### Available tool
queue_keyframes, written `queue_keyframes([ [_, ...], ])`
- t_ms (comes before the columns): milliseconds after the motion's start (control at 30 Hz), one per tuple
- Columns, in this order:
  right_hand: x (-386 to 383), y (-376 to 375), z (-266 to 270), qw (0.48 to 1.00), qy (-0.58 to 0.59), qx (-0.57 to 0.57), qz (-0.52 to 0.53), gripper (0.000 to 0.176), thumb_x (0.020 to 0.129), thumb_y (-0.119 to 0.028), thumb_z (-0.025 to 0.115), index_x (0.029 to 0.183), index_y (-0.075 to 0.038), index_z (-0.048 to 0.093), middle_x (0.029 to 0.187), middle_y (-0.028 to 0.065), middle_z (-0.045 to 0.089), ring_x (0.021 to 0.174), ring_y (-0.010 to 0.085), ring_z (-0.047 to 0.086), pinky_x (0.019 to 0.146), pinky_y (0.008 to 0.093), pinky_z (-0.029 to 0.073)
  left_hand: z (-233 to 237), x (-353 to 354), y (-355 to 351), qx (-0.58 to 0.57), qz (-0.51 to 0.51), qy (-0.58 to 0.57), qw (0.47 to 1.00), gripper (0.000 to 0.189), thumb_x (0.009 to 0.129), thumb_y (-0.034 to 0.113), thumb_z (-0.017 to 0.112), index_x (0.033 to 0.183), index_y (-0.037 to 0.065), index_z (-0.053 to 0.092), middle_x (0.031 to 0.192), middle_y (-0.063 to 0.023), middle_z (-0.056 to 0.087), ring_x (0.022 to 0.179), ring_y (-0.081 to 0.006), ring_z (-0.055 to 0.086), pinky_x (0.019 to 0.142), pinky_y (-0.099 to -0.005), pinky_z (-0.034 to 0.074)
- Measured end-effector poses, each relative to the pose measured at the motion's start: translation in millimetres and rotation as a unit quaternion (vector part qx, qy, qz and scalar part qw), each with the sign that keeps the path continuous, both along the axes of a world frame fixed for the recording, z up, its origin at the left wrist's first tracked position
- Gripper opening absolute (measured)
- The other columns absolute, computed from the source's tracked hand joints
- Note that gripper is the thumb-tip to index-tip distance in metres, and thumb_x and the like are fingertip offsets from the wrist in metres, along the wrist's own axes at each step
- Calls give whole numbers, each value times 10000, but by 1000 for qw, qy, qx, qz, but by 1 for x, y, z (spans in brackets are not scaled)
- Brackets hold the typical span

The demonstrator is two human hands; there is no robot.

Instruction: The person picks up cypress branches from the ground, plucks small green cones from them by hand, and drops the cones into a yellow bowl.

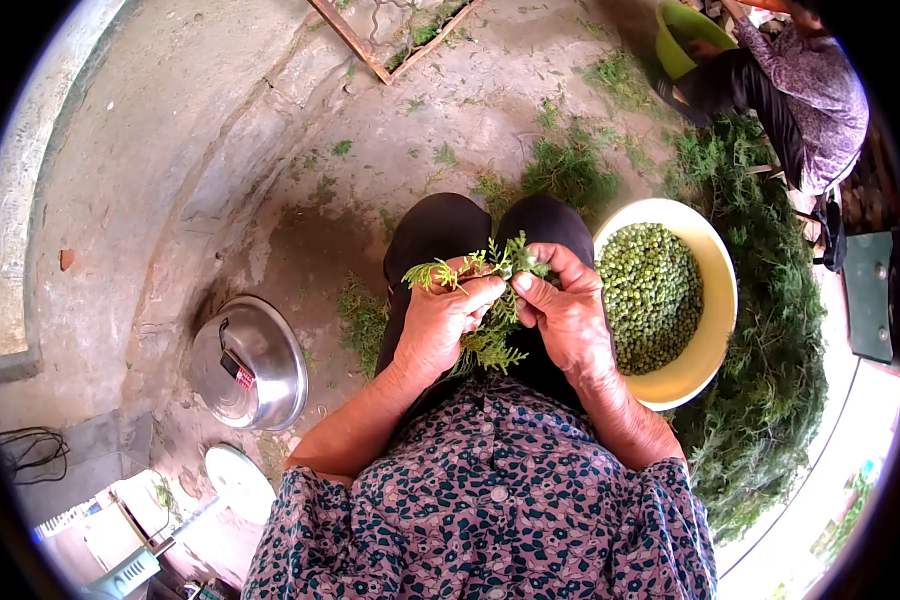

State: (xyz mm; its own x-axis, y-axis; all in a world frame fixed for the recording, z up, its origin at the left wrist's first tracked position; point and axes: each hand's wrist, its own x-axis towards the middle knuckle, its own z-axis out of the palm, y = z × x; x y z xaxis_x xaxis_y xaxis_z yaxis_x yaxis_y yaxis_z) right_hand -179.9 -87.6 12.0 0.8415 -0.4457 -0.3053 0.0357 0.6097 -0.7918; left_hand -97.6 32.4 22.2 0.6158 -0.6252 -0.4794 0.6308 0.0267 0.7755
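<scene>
Over my lap, my left hand (442, 318) is closed on a green conifer sprig (492, 350) with flat, scaly leaves. The thumb and forefinger of my right hand (568, 312) pinch at the sprig's upper part, close to the left fingertips. Whatever small piece lies between the right fingertips is too small to make out clearly. Right beside my right hand stands a yellow tub (722, 300), filled with many small round green cones (652, 295).
A large heap of cut conifer branches (760, 370) lies right of the tub. Further right a person (815, 100) sits by a green basin (675, 45). On the left, a metal basin (285, 365) stands on the floor, a phone-like object (238, 370) on top.
</scene>
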Motion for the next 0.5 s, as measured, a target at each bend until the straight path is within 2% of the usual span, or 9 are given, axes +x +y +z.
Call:
queue_keyframes([
  [33, 0, 1, 1, 1000, 1, 0, -1, 156, 820, -2, 595, 970, -17, 556, 709, 18, 567, 513, 60, 462, 443, 186, 362, 0, -2, -2, 6, 8, -22, 1000, 54, 775, 67, 629, 794, 59, 579, 604, 69, 467, 493, -9, 376, 422, -168, 262],
  [100, -1, 3, 4, 994, 22, -104, -20, 155, 817, 9, 593, 965, 3, 546, 703, 16, 565, 503, 56, 451, 438, 184, 357, 1, -6, -4, 11, 17, -35, 999, 50, 779, 64, 625, 788, 51, 578, 599, 68, 460, 492, -6, 367, 428, -171, 256],
  [167, -2, 2, 3, 996, 14, -79, -24, 153, 822, 6, 586, 971, -5, 552, 712, 20, 572, 511, 60, 465, 443, 185, 360, 2, -7, -3, 4, 10, -51, 999, 48, 782, 57, 619, 786, 43, 573, 600, 68, 456, 488, -6, 360, 433, -170, 255],
  [267, -3, 0, 1, 989, -16, 147, 8, 160, 835, -25, 578, 994, -46, 570, 777, 28, 599, 570, 72, 505, 481, 197, 386, 0, -6, -1, -32, 20, 0, 999, 47, 780, 47, 614, 778, 46, 567, 587, 62, 453, 477, -10, 358, 422, -170, 253],
  [400, -2, 5, 4, 974, -24, 224, -6, 150, 830, -25, 584, 978, -13, 562, 814, 19, 597, 575, 71, 502, 481, 198, 390, -4, -5, 1, -80, 18, 37, 996, 45, 781, 51, 612, 774, 54, 567, 587, 55, 463, 473, -10, 364, 412, -169, 249],
  [433, -2, 7, 2, 974, -24, 223, -6, 150, 830, -25, 584, 978, -13, 562, 814, 19, 597, 575, 71, 502, 481, 198, 390, -3, -5, 1, -89, 18, 38, 995, 44, 783, 56, 611, 776, 52, 568, 590, 56, 464, 473, -10, 365, 414, -170, 249],
  [500, 0, 10, 2, 999, -22, 35, -29, 136, 826, -12, 583, 958, -7, 556, 775, 12, 582, 549, 64, 487, 469, 193, 383, 2, -9, -1, -58, 35, 15, 998, 42, 786, 61, 611, 781, 49, 571, 588, 58, 462, 474, -9, 362, 415, -170, 248],
])
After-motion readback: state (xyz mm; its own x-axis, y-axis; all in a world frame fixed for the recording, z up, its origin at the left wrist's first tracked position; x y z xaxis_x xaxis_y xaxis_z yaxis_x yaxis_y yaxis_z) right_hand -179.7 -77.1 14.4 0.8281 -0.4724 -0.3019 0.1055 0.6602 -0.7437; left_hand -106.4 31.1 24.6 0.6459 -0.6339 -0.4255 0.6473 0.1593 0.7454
